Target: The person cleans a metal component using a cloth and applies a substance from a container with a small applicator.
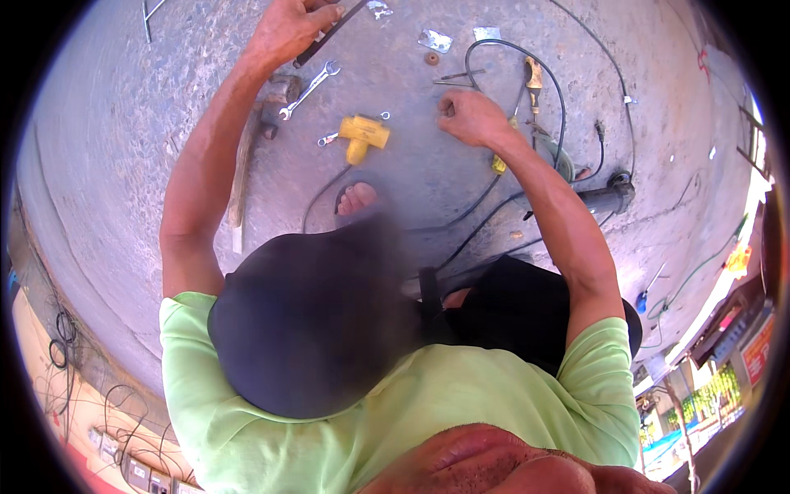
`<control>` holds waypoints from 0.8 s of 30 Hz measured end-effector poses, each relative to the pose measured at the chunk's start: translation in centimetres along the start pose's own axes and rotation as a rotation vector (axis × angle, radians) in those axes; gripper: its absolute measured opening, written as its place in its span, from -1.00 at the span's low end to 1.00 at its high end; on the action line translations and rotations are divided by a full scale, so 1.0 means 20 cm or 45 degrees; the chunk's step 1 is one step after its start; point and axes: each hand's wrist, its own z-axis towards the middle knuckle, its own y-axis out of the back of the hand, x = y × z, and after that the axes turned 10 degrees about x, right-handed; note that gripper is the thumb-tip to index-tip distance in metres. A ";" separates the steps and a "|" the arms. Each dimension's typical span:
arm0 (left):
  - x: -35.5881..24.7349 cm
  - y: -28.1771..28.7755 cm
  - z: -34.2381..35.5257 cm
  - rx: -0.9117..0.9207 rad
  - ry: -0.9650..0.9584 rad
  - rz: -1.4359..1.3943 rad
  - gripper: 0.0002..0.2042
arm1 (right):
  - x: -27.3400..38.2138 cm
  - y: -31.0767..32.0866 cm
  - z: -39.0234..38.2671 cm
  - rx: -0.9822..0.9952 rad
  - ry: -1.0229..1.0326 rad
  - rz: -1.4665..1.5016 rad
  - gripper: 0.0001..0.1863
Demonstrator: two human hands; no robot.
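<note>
At the top of the head view my left hand (290, 31) is closed round a dark flat bar (331, 34), which slants over the concrete floor. My right hand (471, 117) is curled above the floor at centre right; what its fingers hold, if anything, is hidden. Just beyond it lie thin dark rods (455, 83). A combination wrench (308, 91) lies near my left wrist, beside a hammer (285, 88) with a long wooden handle. Nearer to me is a yellow cable socket (364, 132), lying across a second wrench (327, 140).
A corded angle grinder (603, 199) lies right of my right forearm. Screwdrivers with a worn yellow handle (534, 74) and a clear yellow handle (499, 164) lie nearby. Black cables (564, 107) loop across the floor. Foil packets (434, 41) and a small brown ring (432, 58) lie farther off.
</note>
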 end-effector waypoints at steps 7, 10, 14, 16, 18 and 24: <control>0.26 -0.31 -0.24 -0.038 0.045 -0.441 -0.78 | 0.00 0.09 0.06 -0.326 0.177 0.116 -0.60; 0.31 -0.39 -0.29 -0.108 0.148 -0.771 -0.82 | 0.00 0.09 0.14 -0.561 0.248 0.385 -0.57; 0.30 -0.46 -0.29 -0.068 0.136 -0.757 -0.81 | -0.06 0.08 0.28 -0.839 0.281 0.440 -0.55; 0.28 -0.47 -0.30 -0.037 0.146 -0.713 -0.81 | -0.02 0.12 0.29 -0.805 0.179 0.343 -0.52; 0.25 -0.48 -0.31 -0.024 0.143 -0.674 -0.81 | 0.01 0.16 0.30 -0.789 0.102 0.235 -0.50; 0.25 -0.48 -0.33 0.032 0.158 -0.715 -0.81 | 0.07 0.22 0.34 -0.661 -0.108 0.034 -0.49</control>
